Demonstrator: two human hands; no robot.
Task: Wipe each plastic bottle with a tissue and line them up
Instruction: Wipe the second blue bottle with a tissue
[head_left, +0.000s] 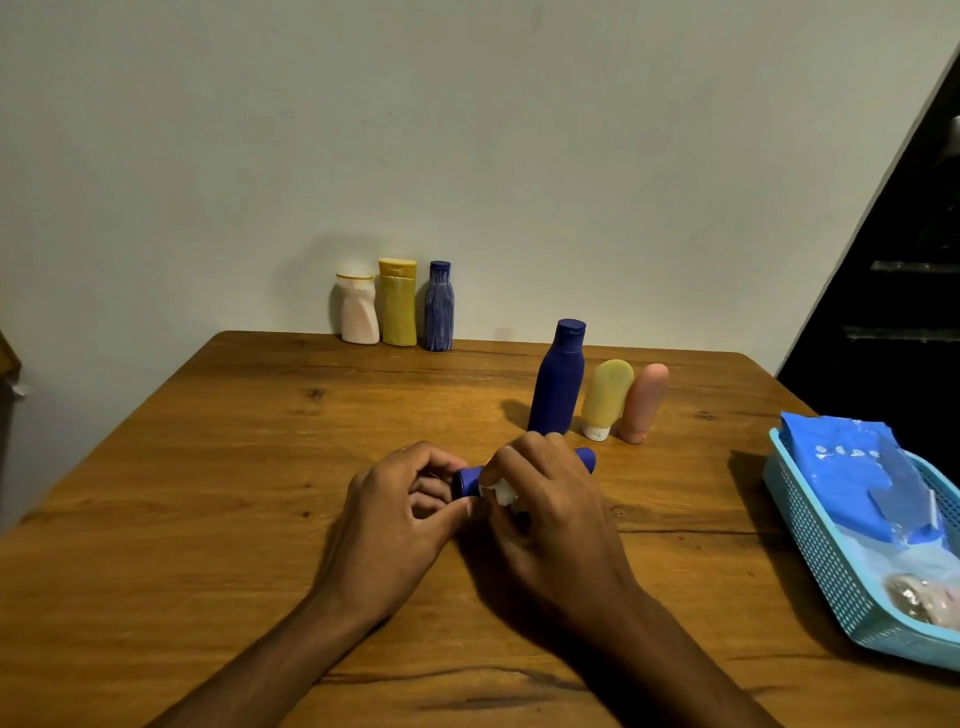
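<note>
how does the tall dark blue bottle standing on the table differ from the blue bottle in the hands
The tall dark blue plastic bottle stands upright on the wooden table, untouched; the smaller blue plastic bottle lies sideways, held by the left hand and the right hand. The standing one shows fully; the held one is mostly hidden, with a white tissue against it. Both are dark blue.

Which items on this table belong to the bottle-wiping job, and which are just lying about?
Job: small dark blue plastic bottle held in both hands; white tissue; three bottles lined up at the wall; tall blue bottle, yellow tube and pink tube.

Lying about: light blue mesh basket holding blue plastic packets.
</note>
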